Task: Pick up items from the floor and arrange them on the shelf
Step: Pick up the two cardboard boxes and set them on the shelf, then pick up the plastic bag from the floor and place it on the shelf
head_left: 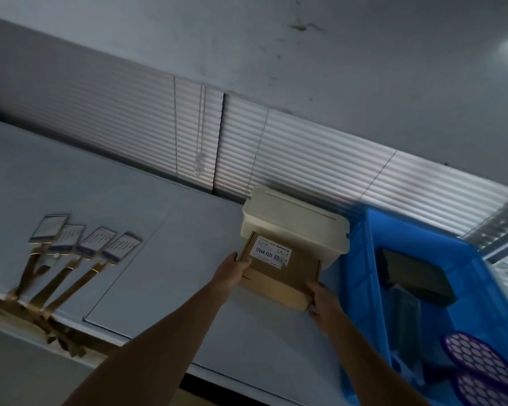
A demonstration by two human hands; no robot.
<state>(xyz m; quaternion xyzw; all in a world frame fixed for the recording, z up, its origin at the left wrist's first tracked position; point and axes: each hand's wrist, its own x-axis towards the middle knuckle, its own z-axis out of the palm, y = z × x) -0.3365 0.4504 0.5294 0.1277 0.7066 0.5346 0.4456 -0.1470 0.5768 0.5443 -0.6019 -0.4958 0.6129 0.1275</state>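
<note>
Far left on the pale shelf top (135,218): four flat packs with labelled faces (84,240), fanned side by side, gold ribbon tails running off the front edge. Well apart from both hands, not part of this move.

Middle: left hand (234,272) raised to the near-left corner of a brown cardboard box (279,276), thumb over the top face, other fingers hidden underneath, so curled tight onto the corner rather than spread. White label reading 12V4A-5525 on the box top, near its far end. Box flat on the shelf top or just above it; contact underneath not visible. Long axis running away from the body, toward the blinds (305,159). Far end tucked against, and seemingly slightly under, the front of a cream lidded plastic tub (295,227) standing directly behind it.

Right of that: right hand (324,300) clamped on the near-right corner, fingers wrapped around the edge, fingertips not clearly seen. Both hands equally close, one per near corner, box pinned between them.

Far right: blue plastic crate (373,303), just beside the box and tub, holding a dark block and purple honeycomb-patterned pieces.

Likely step in hand: seating the box on the shelf. Deciding relation: tub straight ahead, crate close on the right, so little room left forward; probably only squaring and releasing remains.
</note>
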